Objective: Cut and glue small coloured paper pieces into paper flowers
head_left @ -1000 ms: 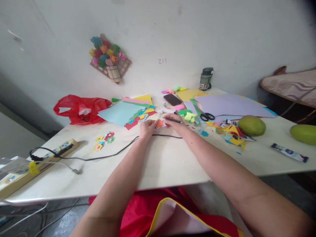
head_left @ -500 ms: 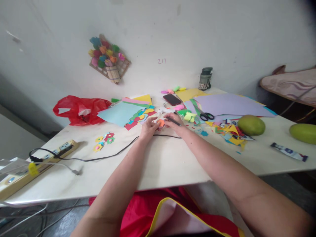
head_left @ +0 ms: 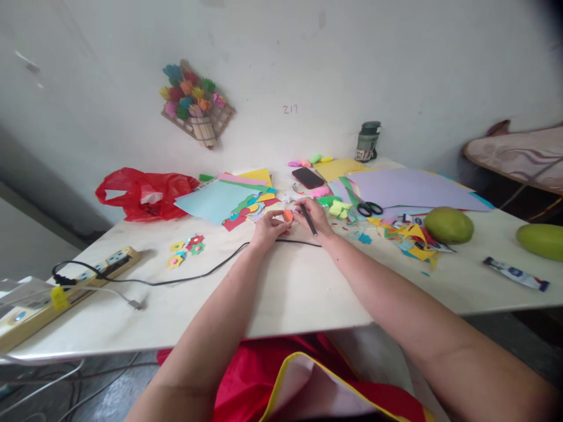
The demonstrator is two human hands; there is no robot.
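Both hands meet over the middle of the white table [head_left: 290, 293]. My left hand [head_left: 266, 230] pinches a small orange paper piece [head_left: 288, 215] between its fingers. My right hand [head_left: 317, 218] is closed on a dark pen [head_left: 308, 220], its fingers at the right edge of the orange piece. The exact outline of that piece is partly hidden by the fingers. Several finished-looking paper flowers [head_left: 187, 250] lie to the left of my hands. Cut coloured paper shapes [head_left: 246, 209] lie just beyond my left hand.
Scissors [head_left: 369, 208], a phone [head_left: 307, 177] and purple paper sheets [head_left: 409, 186] lie beyond my hands. Paper scraps [head_left: 416, 239], green fruit [head_left: 448, 225] and a tube [head_left: 515, 274] are on the right. A power strip [head_left: 97, 272] with a black cable [head_left: 176, 282] and a red bag [head_left: 147, 193] are left.
The pen in my right hand has swung to a steeper angle, its near end now closer to me. My left hand stays at the orange piece.
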